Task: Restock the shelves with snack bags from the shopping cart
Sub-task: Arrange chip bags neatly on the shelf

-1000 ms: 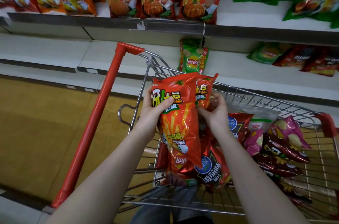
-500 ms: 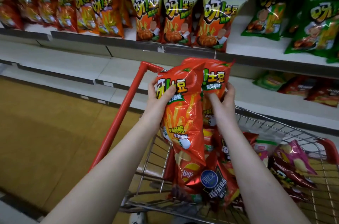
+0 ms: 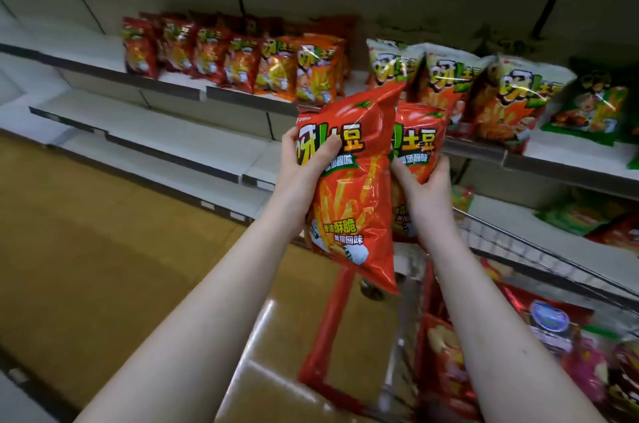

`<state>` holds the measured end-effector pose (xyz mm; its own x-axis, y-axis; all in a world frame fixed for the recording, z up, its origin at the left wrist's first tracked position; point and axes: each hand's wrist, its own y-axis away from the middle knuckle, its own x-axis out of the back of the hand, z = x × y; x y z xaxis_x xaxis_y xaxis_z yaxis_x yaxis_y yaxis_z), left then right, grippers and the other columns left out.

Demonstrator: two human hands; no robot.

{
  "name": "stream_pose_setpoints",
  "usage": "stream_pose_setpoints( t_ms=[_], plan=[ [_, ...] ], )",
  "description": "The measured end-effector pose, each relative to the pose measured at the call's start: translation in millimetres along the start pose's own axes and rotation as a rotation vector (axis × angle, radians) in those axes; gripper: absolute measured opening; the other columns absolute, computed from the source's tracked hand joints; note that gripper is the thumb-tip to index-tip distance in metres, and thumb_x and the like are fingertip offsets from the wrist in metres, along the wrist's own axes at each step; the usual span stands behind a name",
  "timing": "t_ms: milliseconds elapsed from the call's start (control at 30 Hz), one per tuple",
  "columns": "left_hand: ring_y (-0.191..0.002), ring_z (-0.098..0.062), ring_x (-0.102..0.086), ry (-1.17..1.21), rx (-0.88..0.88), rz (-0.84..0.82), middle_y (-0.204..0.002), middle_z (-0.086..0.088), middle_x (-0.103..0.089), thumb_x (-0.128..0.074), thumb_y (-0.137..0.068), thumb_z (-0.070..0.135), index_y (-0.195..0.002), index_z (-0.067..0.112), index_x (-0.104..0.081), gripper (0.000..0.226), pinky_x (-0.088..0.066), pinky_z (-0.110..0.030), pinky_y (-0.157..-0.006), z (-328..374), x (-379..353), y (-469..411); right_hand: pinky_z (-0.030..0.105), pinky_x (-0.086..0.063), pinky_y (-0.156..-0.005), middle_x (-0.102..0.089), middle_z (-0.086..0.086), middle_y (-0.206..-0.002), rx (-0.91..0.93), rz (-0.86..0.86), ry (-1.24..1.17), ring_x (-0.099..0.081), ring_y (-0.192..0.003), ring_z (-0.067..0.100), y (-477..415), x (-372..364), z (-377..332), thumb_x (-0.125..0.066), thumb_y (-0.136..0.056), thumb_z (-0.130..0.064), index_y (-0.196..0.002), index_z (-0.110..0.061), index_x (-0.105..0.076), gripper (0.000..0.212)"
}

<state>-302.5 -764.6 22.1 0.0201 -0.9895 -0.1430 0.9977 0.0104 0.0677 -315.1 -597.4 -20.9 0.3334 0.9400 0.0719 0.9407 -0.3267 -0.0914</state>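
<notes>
The left hand (image 3: 301, 166) grips one glossy red foil fries bag (image 3: 352, 201) upright, the right hand (image 3: 427, 185) grips its twin bag (image 3: 416, 142) just behind, and the row of red bags (image 3: 173, 48) on the white metal shelf (image 3: 103, 68) lies at 10 o'clock, nearer the left hand.

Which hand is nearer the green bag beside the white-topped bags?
Right. The right hand is below-left of the green bag; the left hand is farther left.

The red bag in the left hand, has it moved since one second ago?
Yes. The red bag, gripped by the left hand, has risen from the shopping cart; its top now overlaps the stocked shelf.
</notes>
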Motion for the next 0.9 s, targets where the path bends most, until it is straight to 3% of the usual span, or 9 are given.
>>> stream_pose_setpoints(
  t_ms=[67,267,367,467,767,900],
  plan=[
    [-0.083,-0.012,-0.071,-0.002,-0.009,0.019,-0.113,-0.002,-0.063,-0.064,-0.067,0.048,-0.134,0.027,-0.034,0.076,-0.057,-0.029,-0.065,10.7,50.6,4.6,0.032,-0.047,-0.087,-0.059,-0.002,-0.112,0.005,-0.011,0.005,-0.058,-0.103,0.017,16.5,-46.5,-10.1,-0.072,-0.079,-0.037,-0.127,-0.014,-0.041,0.062],
    [-0.089,-0.017,-0.070,-0.011,-0.039,0.122,-0.113,-0.003,-0.063,-0.064,-0.067,0.049,-0.131,0.027,-0.035,0.074,-0.058,-0.031,-0.070,44.3,193.1,21.1,0.029,-0.044,-0.083,-0.055,-0.011,-0.101,0.011,-0.104,-0.012,-0.056,-0.097,0.011,62.6,-180.0,-43.0,-0.071,-0.081,-0.036,-0.122,-0.017,-0.040,0.055],
    [-0.085,-0.015,-0.070,0.008,-0.043,0.170,-0.110,-0.002,-0.064,-0.069,-0.068,0.047,-0.131,0.025,-0.036,0.074,-0.058,-0.030,-0.068,54.9,235.0,23.8,0.028,-0.044,-0.082,-0.054,-0.014,-0.100,0.022,-0.148,-0.015,-0.056,-0.098,0.011,73.1,-221.3,-52.8,-0.071,-0.081,-0.037,-0.120,-0.020,-0.040,0.053],
    [-0.086,-0.015,-0.070,0.045,-0.054,0.229,-0.110,-0.002,-0.064,-0.075,-0.070,0.047,-0.132,0.023,-0.036,0.077,-0.059,-0.031,-0.070,60.2,274.7,22.1,0.030,-0.047,-0.083,-0.055,-0.005,-0.111,0.026,-0.189,-0.009,-0.057,-0.102,0.014,77.4,-260.9,-61.5,-0.068,-0.082,-0.040,-0.129,-0.017,-0.038,0.060],
    [-0.087,-0.017,-0.071,0.084,-0.049,0.391,-0.112,-0.005,-0.064,-0.068,-0.065,0.054,-0.132,0.021,-0.036,0.081,-0.057,-0.030,-0.066,77.8,375.7,-34.1,0.041,-0.051,-0.090,-0.055,0.000,-0.124,0.019,-0.324,0.009,-0.057,-0.109,0.018,38.4,-388.3,-60.4,-0.069,-0.077,-0.047,-0.134,-0.020,-0.035,0.071],
    [-0.084,-0.013,-0.071,0.055,-0.065,0.432,-0.110,-0.002,-0.063,-0.065,-0.061,0.053,-0.130,0.024,-0.035,0.081,-0.056,-0.028,-0.064,92.0,413.1,-87.9,0.034,-0.048,-0.085,-0.054,-0.003,-0.118,0.025,-0.349,-0.014,-0.056,-0.107,0.017,-2.3,-447.8,-59.3,-0.069,-0.078,-0.044,-0.133,-0.020,-0.037,0.069]
  ],
)
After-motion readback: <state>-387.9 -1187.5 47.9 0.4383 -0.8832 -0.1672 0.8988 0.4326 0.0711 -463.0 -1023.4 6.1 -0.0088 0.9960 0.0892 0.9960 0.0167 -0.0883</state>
